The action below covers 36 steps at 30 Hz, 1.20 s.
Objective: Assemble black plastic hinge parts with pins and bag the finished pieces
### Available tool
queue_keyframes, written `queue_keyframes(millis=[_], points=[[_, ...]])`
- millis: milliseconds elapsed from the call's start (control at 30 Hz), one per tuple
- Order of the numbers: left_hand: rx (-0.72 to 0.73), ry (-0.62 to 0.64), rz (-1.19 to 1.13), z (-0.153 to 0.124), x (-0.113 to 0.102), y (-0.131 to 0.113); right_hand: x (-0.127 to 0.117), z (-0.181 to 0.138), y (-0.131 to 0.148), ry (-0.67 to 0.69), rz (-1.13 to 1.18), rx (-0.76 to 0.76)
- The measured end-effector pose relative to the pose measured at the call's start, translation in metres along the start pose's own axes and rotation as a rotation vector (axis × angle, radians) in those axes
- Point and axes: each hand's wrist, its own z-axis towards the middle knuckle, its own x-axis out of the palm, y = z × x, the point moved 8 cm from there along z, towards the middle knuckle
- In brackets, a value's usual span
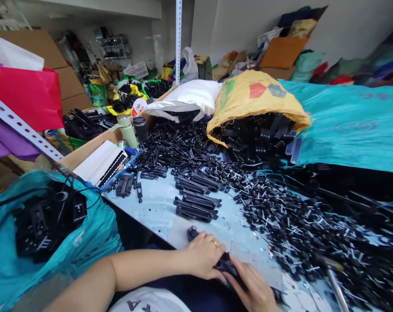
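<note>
At the table's near edge my left hand and my right hand both grip one black plastic part, fingers curled round it. A ring shows on the left hand. Just beyond them lie stacked long black plastic strips on the pale blue table top. To the right spreads a large heap of small black pieces with metal pins.
A yellow sack spills black parts at the back. Behind it lies a white bag, with teal sacking at right. A teal bag of black parts sits at left. A green bottle and a dark cup stand nearby.
</note>
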Motion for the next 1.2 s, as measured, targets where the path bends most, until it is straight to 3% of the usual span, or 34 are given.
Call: queue_keyframes(millis=[100,167,367,467,567,667,733,833,933,1067,1200], points=[[0.028,0.106,-0.032,0.010,0.012,0.002,0.004,-0.002,-0.007,0.055,0.051,0.007],[0.046,0.111,-0.036,0.009,0.013,0.002,0.005,-0.001,-0.008,0.115,0.075,-0.021],[-0.097,0.099,-0.085,0.005,0.004,0.002,0.007,0.008,-0.007,0.268,0.081,-0.059],[-0.110,0.045,-0.118,0.002,-0.002,-0.001,0.006,0.008,-0.009,0.316,0.068,-0.070],[-0.092,-0.100,-0.142,-0.016,-0.015,-0.006,-0.001,0.014,-0.002,0.287,-0.007,-0.041],[-0.288,-0.156,-0.110,-0.045,-0.021,0.004,-0.002,0.034,0.021,0.132,-0.052,0.030],[-0.556,-0.073,-0.084,-0.064,-0.016,0.022,0.011,0.052,0.042,0.067,-0.006,0.051],[-0.820,0.089,-0.092,-0.077,-0.006,0.036,0.047,0.076,0.067,0.148,0.105,0.017],[-0.889,0.144,-0.122,-0.074,-0.003,0.041,0.066,0.086,0.068,0.209,0.217,0.054],[-0.851,0.145,-0.134,-0.074,-0.006,0.046,0.066,0.084,0.054,0.193,0.290,0.169],[-0.820,0.136,-0.140,-0.072,-0.004,0.047,0.069,0.083,0.054,0.204,0.230,0.190]])
